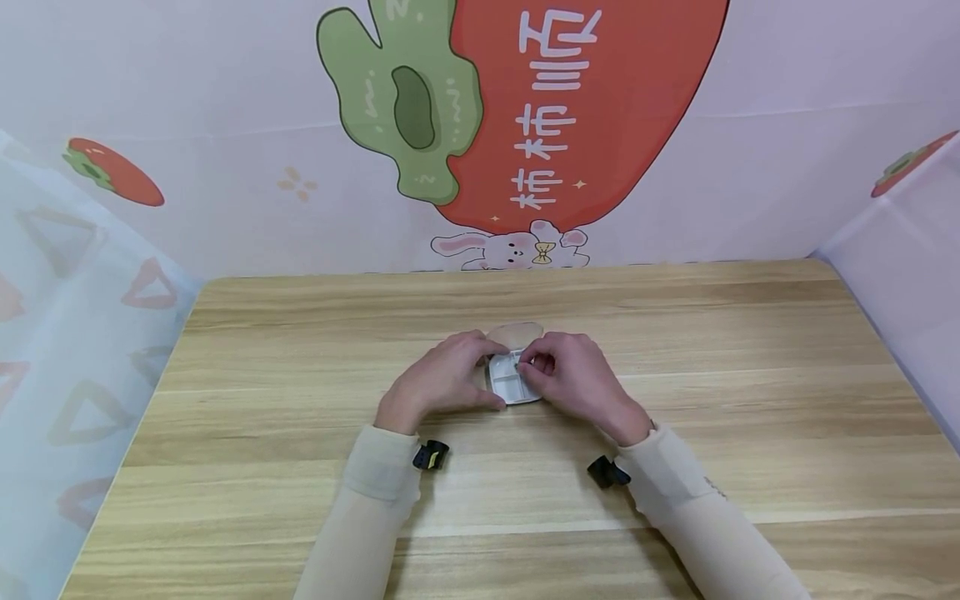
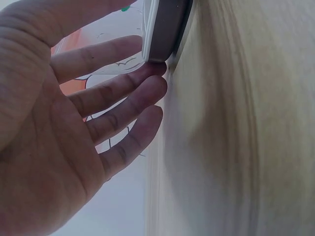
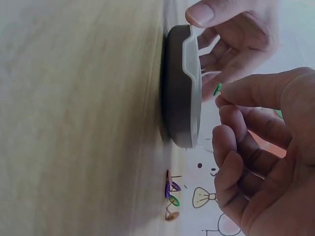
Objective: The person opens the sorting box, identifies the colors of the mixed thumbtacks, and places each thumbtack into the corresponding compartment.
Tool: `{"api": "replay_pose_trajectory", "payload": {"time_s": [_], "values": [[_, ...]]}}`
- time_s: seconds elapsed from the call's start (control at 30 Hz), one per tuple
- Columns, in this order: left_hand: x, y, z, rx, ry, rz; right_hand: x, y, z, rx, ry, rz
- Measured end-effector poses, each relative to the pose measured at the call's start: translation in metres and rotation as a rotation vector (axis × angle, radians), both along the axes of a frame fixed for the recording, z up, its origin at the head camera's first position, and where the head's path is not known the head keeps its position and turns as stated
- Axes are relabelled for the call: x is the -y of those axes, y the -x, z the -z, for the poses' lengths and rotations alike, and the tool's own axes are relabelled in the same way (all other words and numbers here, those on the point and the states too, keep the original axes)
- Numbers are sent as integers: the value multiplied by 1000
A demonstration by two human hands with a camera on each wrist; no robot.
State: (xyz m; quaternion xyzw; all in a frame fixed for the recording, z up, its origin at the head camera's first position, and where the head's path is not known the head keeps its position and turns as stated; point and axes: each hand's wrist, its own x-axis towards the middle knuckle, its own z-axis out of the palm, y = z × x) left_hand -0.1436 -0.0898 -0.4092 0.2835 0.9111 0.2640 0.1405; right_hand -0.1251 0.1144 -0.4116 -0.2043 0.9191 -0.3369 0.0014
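A small case (image 1: 506, 389) with a white divided inside and a dark outer shell lies on the table, its lid (image 1: 516, 335) raised at the far side. My left hand (image 1: 442, 379) holds the case from the left, thumb at the near corner and forefinger at the far one; the other fingers spread behind, as the left wrist view shows. Over the right compartments, my right hand (image 1: 581, 379) pinches a tiny green thumbtack (image 3: 217, 89) between thumb and forefinger. Its remaining fingers are curled in. The right hand covers the case's right edge in the head view.
In the right wrist view, several coloured thumbtacks (image 3: 172, 196), purple, green and orange, lie on the wooden table (image 1: 300, 467) beyond the case. A printed cloth (image 1: 247, 200) hangs behind the table's back edge and along both sides.
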Motion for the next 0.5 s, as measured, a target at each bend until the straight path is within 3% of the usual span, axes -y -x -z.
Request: {"api": "replay_pose_trajectory", "payload": {"time_s": [0.5], "values": [[-5, -2, -1, 13, 4, 8, 4, -1, 5, -35, -97, 5]]}}
